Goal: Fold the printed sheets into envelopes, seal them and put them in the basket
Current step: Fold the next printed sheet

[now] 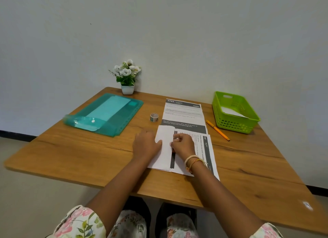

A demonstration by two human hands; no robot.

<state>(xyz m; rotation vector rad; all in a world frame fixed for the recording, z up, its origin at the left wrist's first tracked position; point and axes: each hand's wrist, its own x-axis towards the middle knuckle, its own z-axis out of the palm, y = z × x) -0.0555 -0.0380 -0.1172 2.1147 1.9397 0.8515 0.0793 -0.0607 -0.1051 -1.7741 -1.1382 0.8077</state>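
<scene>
We are partway through, by our reading: the basket (236, 113) at the right of the frame already holds one white folded piece, which looks like a finished envelope, though we cannot see a seal on it. In the middle of the frame, near the lower edge of the tabletop (71, 154), lies the sheet (204, 149) now in work, its left flap turned over so the blank back shows. Our left hand (146, 143) lies flat on that flap with straight fingers, pressing it down; our right hand (182, 143) rests on the fold line with fingers curled onto the paper, and whether they pinch an edge we cannot tell. A second sheet (182, 110) lies flat just above, its lower end under the first, apparently unfolded. So the remaining folds, the sealing and the drop into the basket are left for this one, then all of it for the next. The tape (154, 117) stands just left of the second sheet, within easy reach. A pen (218, 130) lies between the sheets and the basket, so a move rightward should lift over it. The folder (106, 113) at upper left and the plant (127, 77) at the back are well apart from the work. The sheet's near corner sits close to the tabletop edge.
</scene>
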